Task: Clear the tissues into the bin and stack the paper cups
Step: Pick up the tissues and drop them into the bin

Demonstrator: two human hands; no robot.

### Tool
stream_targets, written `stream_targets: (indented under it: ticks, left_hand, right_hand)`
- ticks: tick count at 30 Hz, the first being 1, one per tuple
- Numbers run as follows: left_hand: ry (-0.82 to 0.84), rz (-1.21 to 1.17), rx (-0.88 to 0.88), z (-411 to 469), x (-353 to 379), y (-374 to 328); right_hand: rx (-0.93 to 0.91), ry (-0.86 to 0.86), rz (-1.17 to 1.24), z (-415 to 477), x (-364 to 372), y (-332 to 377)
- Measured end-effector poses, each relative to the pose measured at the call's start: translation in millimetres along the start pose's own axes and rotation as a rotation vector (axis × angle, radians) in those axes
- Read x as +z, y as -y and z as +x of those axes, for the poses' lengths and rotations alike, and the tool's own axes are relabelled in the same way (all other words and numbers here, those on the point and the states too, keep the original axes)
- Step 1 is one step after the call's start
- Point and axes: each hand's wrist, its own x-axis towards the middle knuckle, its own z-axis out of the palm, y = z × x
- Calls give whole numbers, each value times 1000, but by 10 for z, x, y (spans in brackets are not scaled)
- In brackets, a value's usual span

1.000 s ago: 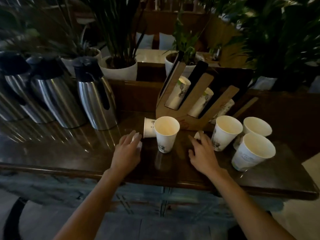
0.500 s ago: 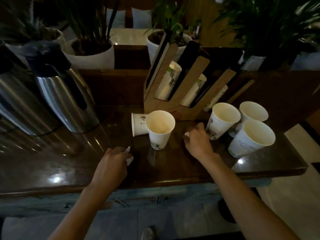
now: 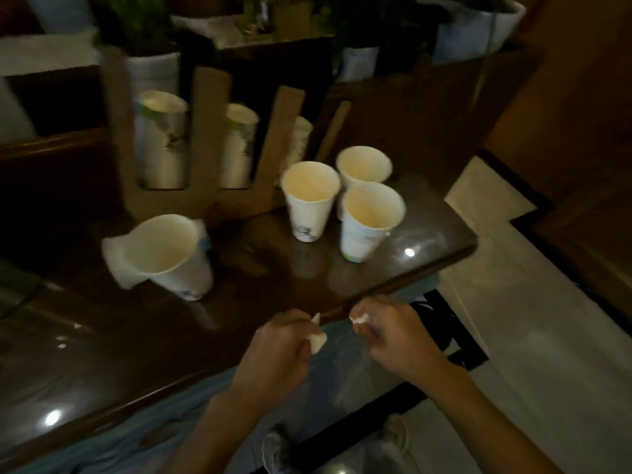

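My left hand (image 3: pixel 277 350) is closed around a crumpled white tissue (image 3: pixel 317 342) just off the table's front edge. My right hand (image 3: pixel 396 336) pinches a second small tissue (image 3: pixel 361 319) beside it. On the dark wooden table (image 3: pixel 102 336) an upright paper cup (image 3: pixel 171 254) stands at the left with a tipped cup (image 3: pixel 114 265) lying behind it. Three more upright cups stand at the right: one (image 3: pixel 309 200), one behind (image 3: pixel 363 167), one nearest the corner (image 3: pixel 371 220). No bin shows.
A wooden slotted cup holder (image 3: pixel 205 138) with stacked cups stands behind the loose cups. White plant pots (image 3: pixel 152 71) line the back ledge. The table corner (image 3: pixel 468 246) ends at the right, with pale floor tiles (image 3: pixel 530 336) beyond. My shoes (image 3: pixel 277 449) show below.
Both hands have left the table top and drawn back past its front edge, each holding a tissue. The view has swung right and down, and the steel flasks have left the frame.
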Motion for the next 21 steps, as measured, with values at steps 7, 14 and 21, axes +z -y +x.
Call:
stream_targets:
  ticks: [7,14,21]
  left_hand:
    - [161,-34,135,1078,1135,-909]
    - [225,-68,41,2009,2513,-1454]
    - [407,-50,-77,2812,3884,-1292]
  right_hand:
    - [178,-89,20,-311,-477,-1434]
    - [352,-105,121,-280,-602,-2973]
    - [517,-87,259,49,-250,-4286]
